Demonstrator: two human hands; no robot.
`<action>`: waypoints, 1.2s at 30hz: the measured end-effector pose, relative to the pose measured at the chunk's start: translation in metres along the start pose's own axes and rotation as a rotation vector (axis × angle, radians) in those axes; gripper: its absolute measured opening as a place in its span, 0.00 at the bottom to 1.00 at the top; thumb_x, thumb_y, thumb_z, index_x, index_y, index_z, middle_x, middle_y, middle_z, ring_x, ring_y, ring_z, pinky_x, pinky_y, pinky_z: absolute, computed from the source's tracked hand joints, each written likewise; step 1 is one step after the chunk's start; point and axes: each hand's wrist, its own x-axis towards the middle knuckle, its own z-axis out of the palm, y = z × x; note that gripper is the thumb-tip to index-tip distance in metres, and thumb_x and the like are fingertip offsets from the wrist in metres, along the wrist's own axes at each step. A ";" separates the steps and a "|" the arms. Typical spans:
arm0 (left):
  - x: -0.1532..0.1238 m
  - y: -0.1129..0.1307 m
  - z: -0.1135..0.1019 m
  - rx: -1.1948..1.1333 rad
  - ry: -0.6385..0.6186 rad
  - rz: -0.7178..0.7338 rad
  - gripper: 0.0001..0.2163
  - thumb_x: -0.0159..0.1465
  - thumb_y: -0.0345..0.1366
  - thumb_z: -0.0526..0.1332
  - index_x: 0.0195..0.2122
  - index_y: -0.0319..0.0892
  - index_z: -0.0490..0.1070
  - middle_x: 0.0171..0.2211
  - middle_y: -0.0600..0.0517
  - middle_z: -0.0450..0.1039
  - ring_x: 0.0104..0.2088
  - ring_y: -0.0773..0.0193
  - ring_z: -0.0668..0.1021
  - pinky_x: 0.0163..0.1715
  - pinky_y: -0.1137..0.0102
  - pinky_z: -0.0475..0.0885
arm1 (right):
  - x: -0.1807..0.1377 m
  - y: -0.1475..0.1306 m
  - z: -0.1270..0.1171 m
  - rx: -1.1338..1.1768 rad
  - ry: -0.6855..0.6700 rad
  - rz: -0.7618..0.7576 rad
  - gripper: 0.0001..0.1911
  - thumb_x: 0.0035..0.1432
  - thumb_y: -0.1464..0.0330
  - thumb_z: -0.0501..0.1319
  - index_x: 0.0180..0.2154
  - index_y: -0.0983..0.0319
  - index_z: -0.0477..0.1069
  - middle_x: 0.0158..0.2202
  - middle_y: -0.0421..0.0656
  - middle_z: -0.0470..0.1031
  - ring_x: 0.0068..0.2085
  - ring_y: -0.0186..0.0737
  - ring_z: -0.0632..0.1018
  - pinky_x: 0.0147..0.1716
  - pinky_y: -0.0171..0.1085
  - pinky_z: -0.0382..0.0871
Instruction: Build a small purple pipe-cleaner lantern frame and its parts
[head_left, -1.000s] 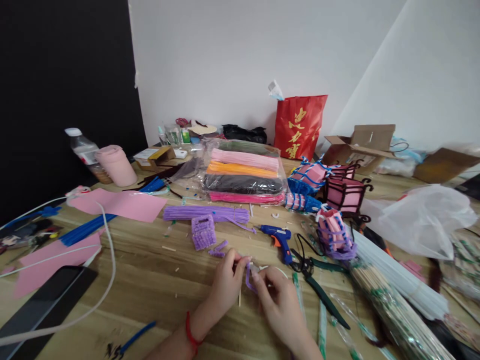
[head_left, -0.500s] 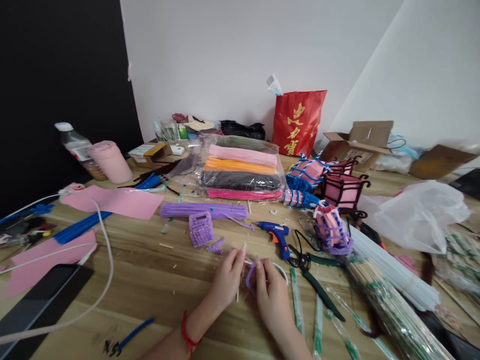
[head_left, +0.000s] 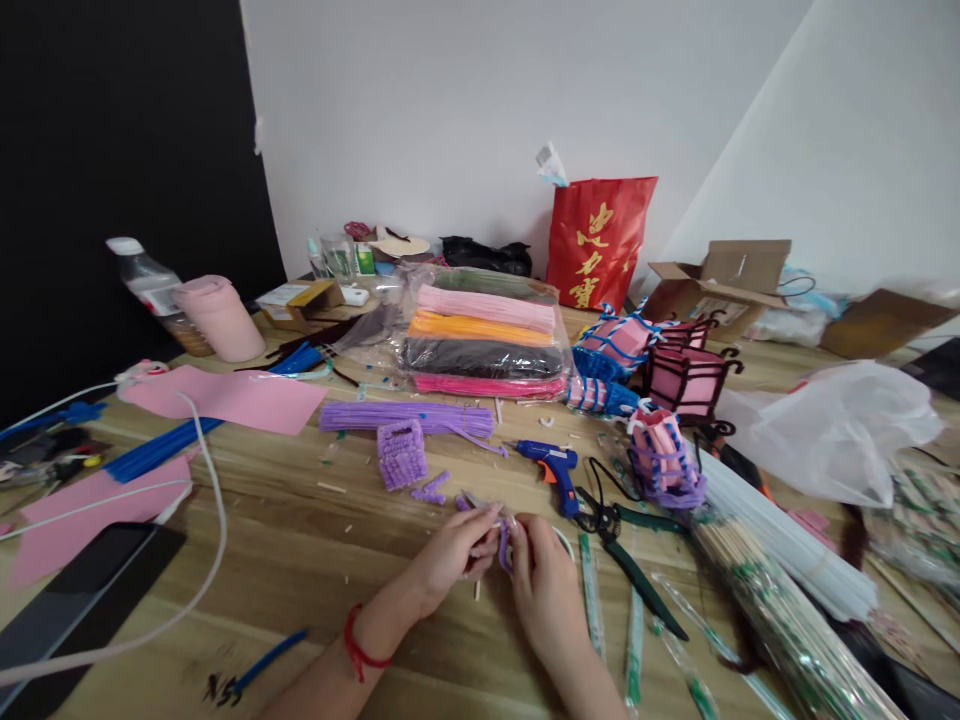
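Purple fuzzy stem [head_left: 505,552] curves, pinched in right hand [head_left: 546,585]; left hand [head_left: 451,556] curled, hold unclear.

Over the tabletop [head_left: 300,540], the right hand [head_left: 546,575] has its grip on a purple strip [head_left: 505,552]; the left hand [head_left: 452,555] is just beside at nine o'clock, its hold unclear. A fuzzy purple block [head_left: 403,456] lies at ten o'clock, green-handled pruners [head_left: 646,590] at three.
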 end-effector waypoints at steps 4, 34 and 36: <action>0.002 0.000 -0.004 -0.045 0.063 0.038 0.21 0.52 0.55 0.59 0.21 0.43 0.55 0.15 0.63 0.49 0.14 0.76 0.52 0.16 0.74 0.44 | 0.001 -0.006 -0.006 0.028 -0.094 0.008 0.12 0.64 0.64 0.48 0.36 0.60 0.67 0.32 0.44 0.75 0.34 0.41 0.75 0.34 0.35 0.64; -0.002 -0.009 -0.008 0.984 0.336 0.491 0.12 0.65 0.35 0.46 0.27 0.44 0.63 0.27 0.51 0.67 0.32 0.61 0.69 0.33 0.67 0.64 | -0.003 -0.014 -0.024 0.128 -0.182 -0.179 0.09 0.61 0.70 0.50 0.35 0.61 0.68 0.30 0.43 0.71 0.32 0.39 0.72 0.32 0.35 0.65; -0.005 -0.007 -0.005 1.027 0.262 0.521 0.12 0.66 0.35 0.46 0.28 0.44 0.63 0.29 0.51 0.68 0.33 0.60 0.69 0.36 0.66 0.64 | 0.001 -0.005 -0.031 0.179 -0.076 -0.102 0.09 0.61 0.66 0.52 0.33 0.61 0.69 0.28 0.43 0.72 0.31 0.39 0.72 0.31 0.34 0.65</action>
